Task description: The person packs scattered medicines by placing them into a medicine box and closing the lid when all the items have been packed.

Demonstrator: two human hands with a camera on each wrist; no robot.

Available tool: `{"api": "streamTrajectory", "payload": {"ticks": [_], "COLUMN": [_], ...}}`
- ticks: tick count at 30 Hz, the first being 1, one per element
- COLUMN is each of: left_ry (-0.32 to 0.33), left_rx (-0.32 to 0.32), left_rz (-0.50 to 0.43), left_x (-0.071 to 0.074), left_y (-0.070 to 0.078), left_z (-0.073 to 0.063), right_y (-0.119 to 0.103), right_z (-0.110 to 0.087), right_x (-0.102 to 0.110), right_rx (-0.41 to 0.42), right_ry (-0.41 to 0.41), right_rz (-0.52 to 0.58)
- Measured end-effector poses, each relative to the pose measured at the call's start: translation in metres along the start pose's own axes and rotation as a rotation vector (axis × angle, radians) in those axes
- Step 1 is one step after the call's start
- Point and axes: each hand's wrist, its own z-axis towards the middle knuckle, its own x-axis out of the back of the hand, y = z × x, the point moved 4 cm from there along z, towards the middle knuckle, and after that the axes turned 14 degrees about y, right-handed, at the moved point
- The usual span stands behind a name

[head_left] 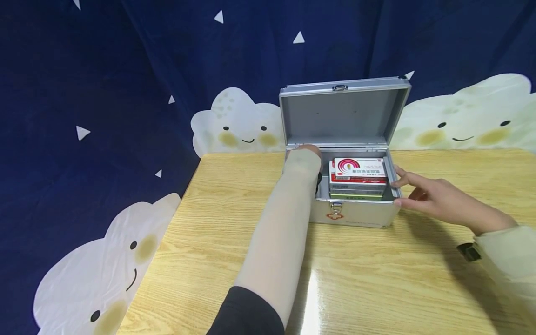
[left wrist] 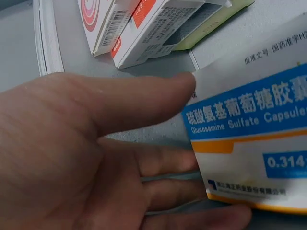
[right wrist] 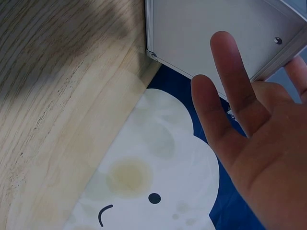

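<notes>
An aluminium first-aid case (head_left: 353,216) stands on the table with its lid (head_left: 335,116) raised. My left hand (head_left: 309,150) reaches down into the left part of the case, its fingers hidden there in the head view. In the left wrist view it pinches a white, blue and orange glucosamine capsule box (left wrist: 244,143) by one end, thumb in front and fingers behind. At the case's right side, my right hand (head_left: 435,200) touches the rim and front corner with its fingertips. Two of its fingers (right wrist: 228,52) extend straight beside the outer wall in the right wrist view.
A stack of medicine boxes (head_left: 360,168), white and red on top, fills the right part of the case. The wooden table (head_left: 201,232) ends at the back against a dark blue curtain (head_left: 234,51) printed with clouds and triangles.
</notes>
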Motion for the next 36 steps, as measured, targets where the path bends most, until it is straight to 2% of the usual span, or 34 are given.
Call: {"api": "streamTrajectory", "payload": {"ticks": [4, 6, 9, 12, 14, 17, 19, 25, 28, 31, 33, 36], "left_ry": [-0.030, -0.080, -0.174, -0.241, -0.244, -0.206, -0.169, -0.056, -0.014, 0.018, 0.044, 0.079], "left_rx": [-0.003, 0.013, 0.032, -0.037, -0.142, -0.306, -0.375, -0.491, -0.531, -0.522, -0.506, -0.480], "left_rz": [-0.027, -0.061, -0.056, -0.001, 0.017, -0.037, -0.105, -0.216, -0.240, -0.292, -0.340, -0.400], "left_x": [0.001, 0.002, 0.007, 0.014, 0.017, 0.020, 0.019, 0.017, 0.018, 0.020, 0.023, 0.024], "left_y": [-0.001, -0.001, -0.003, -0.006, -0.010, -0.020, -0.029, -0.052, -0.063, -0.076, -0.085, -0.096], "left_z": [0.004, 0.008, 0.010, 0.010, 0.008, -0.003, -0.015, -0.065, -0.086, -0.100, -0.105, -0.107], "right_y": [0.000, 0.000, -0.001, -0.001, -0.001, -0.001, -0.001, 0.001, 0.001, 0.001, 0.000, -0.001], "right_z": [0.000, 0.000, -0.001, -0.001, -0.001, 0.000, 0.000, 0.005, 0.006, 0.004, 0.002, 0.002], "right_x": [0.000, 0.000, 0.001, 0.004, 0.006, 0.005, 0.004, 0.003, 0.003, 0.003, 0.004, 0.002], "right_rx": [-0.007, -0.004, 0.014, 0.042, 0.064, 0.074, 0.073, 0.064, 0.064, 0.072, 0.081, 0.078], "right_ry": [-0.009, -0.013, 0.001, 0.038, 0.063, 0.068, 0.061, 0.043, 0.043, 0.043, 0.048, 0.052], "right_rz": [-0.006, -0.006, -0.013, -0.014, -0.012, -0.005, -0.003, -0.024, -0.022, -0.015, -0.016, -0.014]}}
